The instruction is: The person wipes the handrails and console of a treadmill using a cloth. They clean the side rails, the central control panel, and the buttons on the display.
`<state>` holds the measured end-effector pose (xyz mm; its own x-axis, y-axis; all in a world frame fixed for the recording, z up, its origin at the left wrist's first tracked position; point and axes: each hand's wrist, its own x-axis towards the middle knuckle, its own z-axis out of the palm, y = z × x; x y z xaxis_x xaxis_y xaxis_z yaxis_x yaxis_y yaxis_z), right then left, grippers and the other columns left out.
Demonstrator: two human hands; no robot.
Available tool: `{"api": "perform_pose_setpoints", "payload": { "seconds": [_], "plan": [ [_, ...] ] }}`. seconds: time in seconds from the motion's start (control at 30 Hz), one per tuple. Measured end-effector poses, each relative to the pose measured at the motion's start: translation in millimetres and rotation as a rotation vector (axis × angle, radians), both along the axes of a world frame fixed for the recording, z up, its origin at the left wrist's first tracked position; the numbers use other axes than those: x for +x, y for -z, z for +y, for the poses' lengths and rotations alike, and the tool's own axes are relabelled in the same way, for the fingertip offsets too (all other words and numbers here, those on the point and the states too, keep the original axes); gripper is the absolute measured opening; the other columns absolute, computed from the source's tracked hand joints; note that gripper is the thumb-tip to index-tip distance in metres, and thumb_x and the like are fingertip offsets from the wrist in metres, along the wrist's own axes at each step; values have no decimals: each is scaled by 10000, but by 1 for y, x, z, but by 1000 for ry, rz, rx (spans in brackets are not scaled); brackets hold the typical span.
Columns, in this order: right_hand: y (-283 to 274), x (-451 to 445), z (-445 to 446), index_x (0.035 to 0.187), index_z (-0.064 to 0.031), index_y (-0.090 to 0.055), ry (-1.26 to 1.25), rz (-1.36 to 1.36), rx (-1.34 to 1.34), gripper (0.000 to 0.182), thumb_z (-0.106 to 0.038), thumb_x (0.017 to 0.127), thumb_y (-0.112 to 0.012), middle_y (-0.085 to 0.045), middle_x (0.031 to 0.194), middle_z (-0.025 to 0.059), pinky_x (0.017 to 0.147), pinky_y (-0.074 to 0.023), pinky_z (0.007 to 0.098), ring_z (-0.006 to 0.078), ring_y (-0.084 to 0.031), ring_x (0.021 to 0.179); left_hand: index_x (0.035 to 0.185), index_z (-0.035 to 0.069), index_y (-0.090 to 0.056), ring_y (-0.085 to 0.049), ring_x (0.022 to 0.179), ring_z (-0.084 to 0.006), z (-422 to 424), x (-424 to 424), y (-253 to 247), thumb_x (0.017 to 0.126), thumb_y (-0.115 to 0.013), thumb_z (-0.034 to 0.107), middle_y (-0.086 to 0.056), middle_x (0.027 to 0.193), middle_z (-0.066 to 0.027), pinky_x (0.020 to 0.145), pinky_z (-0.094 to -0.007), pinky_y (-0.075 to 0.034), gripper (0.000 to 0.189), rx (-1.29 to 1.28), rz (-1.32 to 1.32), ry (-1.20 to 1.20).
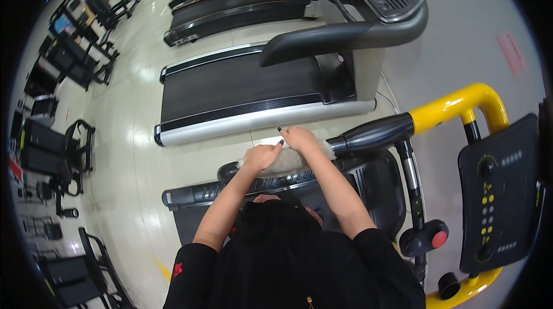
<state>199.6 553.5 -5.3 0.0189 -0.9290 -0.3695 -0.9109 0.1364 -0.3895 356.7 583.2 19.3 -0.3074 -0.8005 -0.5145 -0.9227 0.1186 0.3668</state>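
Observation:
A light grey fluffy cloth is wrapped over the black handrail of a treadmill with yellow tubing. My left hand grips the cloth near the rail's free end. Farther along, towards the yellow tube, my right hand holds the same cloth, its thumb close to the left one. The fingers of both hands curl over the far side of the rail and are partly hidden. Below my forearms is the treadmill's dark belt, mostly covered by my body.
On the right stands this treadmill's console, with a red button nearby. A second treadmill lies just beyond the rail, its dark armrest reaching this way. Several weight machines line the left side across the pale floor.

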Motion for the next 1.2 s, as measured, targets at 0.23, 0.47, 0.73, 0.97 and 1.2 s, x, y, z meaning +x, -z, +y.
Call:
{"api": "perform_pose_setpoints", "payload": {
  "seconds": [0.23,0.47,0.73,0.97,1.2],
  "plan": [
    [-25,-13,57,947,-72,-665,-39,126,-336,266,-249,844,-496,-658,975,129,953,-371,428,286,-601,955,1216,-14,-502,-483,1161,-352,7,-19,16,929,-377,364,-547,1201,-208,1001,-436,-350,491,-390,366,272],
    [-34,-61,139,1295,-71,-465,31,39,-536,487,-163,826,-556,-416,1387,93,1060,-290,478,310,-349,1301,1341,-40,-350,-302,1295,-382,72,-72,15,899,-433,376,-316,1394,-255,1018,-596,-201,613,-673,287,445],
    [-32,-89,117,1216,-62,-519,50,149,-644,404,-178,830,-545,-482,1315,98,1050,-274,521,301,-389,1266,1355,18,-356,-312,1312,-292,52,-111,14,897,-430,352,-336,1413,-171,1017,-551,-230,571,-556,335,335],
    [-35,-100,50,807,-69,-698,102,267,-366,319,-306,838,-486,-684,809,117,1088,-153,550,276,-628,911,1320,162,-443,-570,1042,-389,-5,-127,-10,948,-186,456,-604,1132,-210,933,-479,-402,539,-15,218,93],
    [-32,-111,60,835,-71,-674,16,276,-493,259,-256,835,-493,-664,801,103,1051,-151,627,262,-617,916,1282,60,-467,-507,1150,-360,-3,-138,-10,944,-210,481,-562,1197,-222,977,-474,-365,598,-52,192,102]
  ]
}}
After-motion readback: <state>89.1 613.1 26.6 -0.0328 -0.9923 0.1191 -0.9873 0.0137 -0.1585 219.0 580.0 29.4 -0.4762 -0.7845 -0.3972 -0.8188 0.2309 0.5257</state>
